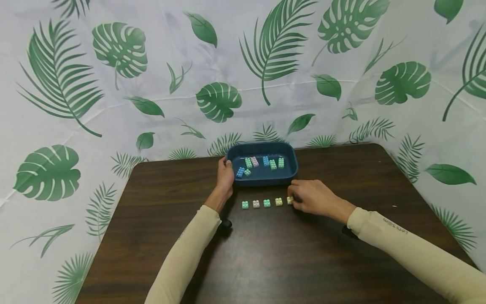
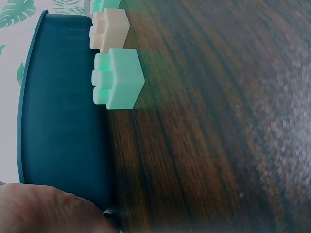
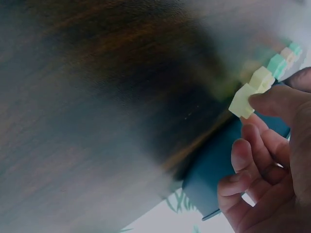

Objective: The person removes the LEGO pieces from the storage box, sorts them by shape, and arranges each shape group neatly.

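Note:
My left hand (image 1: 225,177) grips the left end of a dark blue tray (image 1: 265,182); its thumb lies against the tray wall in the left wrist view. In front of the tray, small building blocks stand in a row: a green block (image 1: 245,205), a pink block (image 1: 256,204), another green block (image 1: 267,203) and a yellow block (image 1: 279,202). At the row's right end, my right hand (image 1: 317,197) pinches a second yellow block (image 3: 242,101) between thumb and finger. That block stands close beside its yellow neighbour (image 3: 262,79).
Inside the tray lie several longer blocks, among them a blue block (image 1: 240,172), a pink block (image 1: 254,161) and a green block (image 1: 281,163). The dark wooden table (image 1: 265,257) meets a leaf-patterned cloth (image 1: 167,131) at its back edge.

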Tool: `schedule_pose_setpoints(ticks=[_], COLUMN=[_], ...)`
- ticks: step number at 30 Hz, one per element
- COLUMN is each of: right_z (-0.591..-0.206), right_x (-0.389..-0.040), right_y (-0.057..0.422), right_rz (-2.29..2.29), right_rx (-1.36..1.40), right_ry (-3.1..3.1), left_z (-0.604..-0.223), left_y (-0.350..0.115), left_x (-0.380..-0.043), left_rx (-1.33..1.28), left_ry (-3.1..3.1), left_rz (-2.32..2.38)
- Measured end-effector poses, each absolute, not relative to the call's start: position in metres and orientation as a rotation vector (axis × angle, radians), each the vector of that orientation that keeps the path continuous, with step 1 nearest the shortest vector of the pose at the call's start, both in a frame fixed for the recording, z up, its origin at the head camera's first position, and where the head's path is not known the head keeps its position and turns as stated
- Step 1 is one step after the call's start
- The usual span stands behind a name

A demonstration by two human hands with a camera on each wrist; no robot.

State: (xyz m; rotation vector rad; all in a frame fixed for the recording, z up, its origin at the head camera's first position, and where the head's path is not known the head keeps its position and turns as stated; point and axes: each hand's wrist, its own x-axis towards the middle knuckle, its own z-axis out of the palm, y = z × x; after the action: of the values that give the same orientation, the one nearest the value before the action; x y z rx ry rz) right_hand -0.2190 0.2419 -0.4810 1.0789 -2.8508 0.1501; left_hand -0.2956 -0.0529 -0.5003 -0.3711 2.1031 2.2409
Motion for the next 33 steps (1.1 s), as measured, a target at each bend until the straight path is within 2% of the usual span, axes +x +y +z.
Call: schedule_pose_setpoints(ticks=[25,33], right_z=[-0.484,-0.470], right_x=[-0.217,-0.226], right_y=[0.245,0.235], right_rz=[0.112,0.223], right_rx=[1.085,1.148], right_ry=[-2.858,-2.692], left_z=[-0.502,-0.497], left_y=[-0.053,-0.053], left_x=[-0.295,-0.296], left_rx=[-0.383,-0.383], left_ry=[2.062,2.082], left_rz=[2.252,2.248])
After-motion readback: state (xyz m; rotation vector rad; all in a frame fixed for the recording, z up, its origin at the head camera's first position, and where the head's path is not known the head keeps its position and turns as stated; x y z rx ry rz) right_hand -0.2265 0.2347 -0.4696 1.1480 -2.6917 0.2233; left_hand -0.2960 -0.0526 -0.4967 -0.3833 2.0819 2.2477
